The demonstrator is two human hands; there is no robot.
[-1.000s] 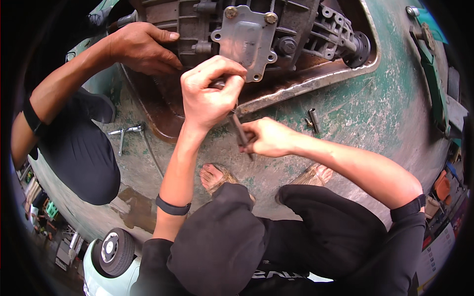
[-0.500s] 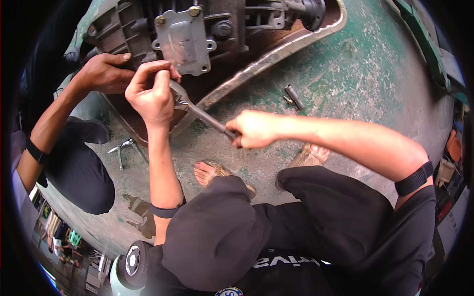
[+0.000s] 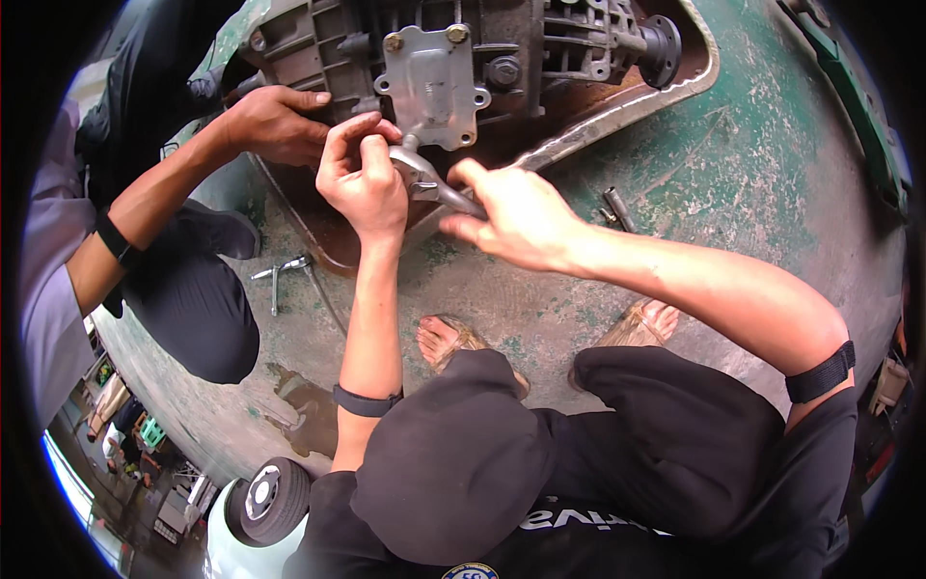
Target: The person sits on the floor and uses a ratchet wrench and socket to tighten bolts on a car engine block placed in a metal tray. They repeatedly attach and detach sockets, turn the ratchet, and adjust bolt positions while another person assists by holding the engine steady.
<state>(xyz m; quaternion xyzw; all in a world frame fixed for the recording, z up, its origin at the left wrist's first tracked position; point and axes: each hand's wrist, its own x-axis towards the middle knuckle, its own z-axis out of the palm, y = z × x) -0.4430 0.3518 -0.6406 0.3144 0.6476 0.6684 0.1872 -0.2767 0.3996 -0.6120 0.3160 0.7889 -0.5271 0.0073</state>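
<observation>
My left hand (image 3: 365, 183) is closed at the curved silver head of a wrench-like metal tool (image 3: 417, 166), fingers curled beside it. The head meets the lower edge of a grey metal cover plate (image 3: 429, 92) on a gearbox-like housing (image 3: 323, 48). My right hand (image 3: 526, 214) holds the tool's handle loosely, between spread thumb and index finger; its other fingers are hidden. Bolts (image 3: 457, 34) sit in the plate's upper corners. Another person's hand (image 3: 275, 121) rests against the housing, left of my left hand.
The housing stands in a rusty metal tray (image 3: 579, 130). On the green-grey floor lie a metal cylinder (image 3: 619, 207) at right and a ratchet-like tool (image 3: 280, 272) at left. Another person's dark-clad knee (image 3: 188, 318) is close by. A wheel (image 3: 275, 497) is at lower left.
My right hand has moved up the handle, closer to the tool's head, and its grip has loosened. The whole scene has shifted right and slightly down in view.
</observation>
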